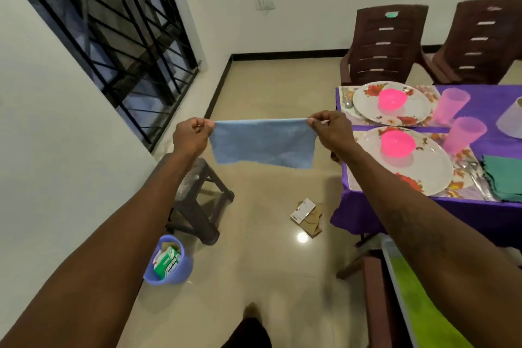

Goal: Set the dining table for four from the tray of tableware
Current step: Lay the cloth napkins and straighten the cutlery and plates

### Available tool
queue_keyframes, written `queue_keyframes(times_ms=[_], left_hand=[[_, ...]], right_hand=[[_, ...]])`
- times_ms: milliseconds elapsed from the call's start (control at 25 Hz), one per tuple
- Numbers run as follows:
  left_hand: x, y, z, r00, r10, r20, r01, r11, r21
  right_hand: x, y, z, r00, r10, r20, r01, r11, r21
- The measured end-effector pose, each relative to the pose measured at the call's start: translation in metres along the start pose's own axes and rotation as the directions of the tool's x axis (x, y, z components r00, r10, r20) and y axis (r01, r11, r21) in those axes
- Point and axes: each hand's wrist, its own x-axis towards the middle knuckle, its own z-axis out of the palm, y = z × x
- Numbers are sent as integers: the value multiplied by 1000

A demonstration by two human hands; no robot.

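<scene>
A light blue cloth napkin [262, 143] hangs stretched in the air over the floor, left of the table. My left hand [190, 137] pinches its top left corner and my right hand [332, 131] pinches its top right corner. On the purple table [480, 212] to the right lie two flowered plates, the near plate [432, 172] and the far plate [367, 104], each with a pink bowl [397, 143] on it. Two pink cups [463, 134] stand beside them. A folded green napkin [505, 178] and cutlery [474, 175] lie right of the near plate.
Two brown plastic chairs [384, 45] stand behind the table. A dark stool [197, 200] and a blue bin [169, 261] with cartons sit on the floor at the left wall. Cardboard scraps [306, 216] lie on the tiles. A green tray edge [418, 302] shows at lower right.
</scene>
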Motion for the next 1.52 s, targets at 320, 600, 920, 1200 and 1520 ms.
queue_keyframes(times_ms=[320, 600, 920, 1200, 1520], left_hand=[[190, -23, 68, 996, -83, 20, 85, 967, -241], [317, 15, 131, 982, 72, 172, -32, 975, -220], [424, 50, 241, 924, 118, 363, 13, 941, -338], [521, 110, 376, 852, 151, 500, 3, 956, -293], [535, 240, 529, 653, 368, 663, -166, 922, -349]], right_hand=[[144, 8, 105, 974, 165, -158, -167, 986, -3], [266, -53, 183, 965, 199, -168, -202, 979, -1], [397, -29, 222, 968, 194, -160, -166, 971, 173], [523, 42, 171, 957, 244, -156, -212, 957, 197], [601, 108, 38, 832, 393, -391, -200, 871, 449]])
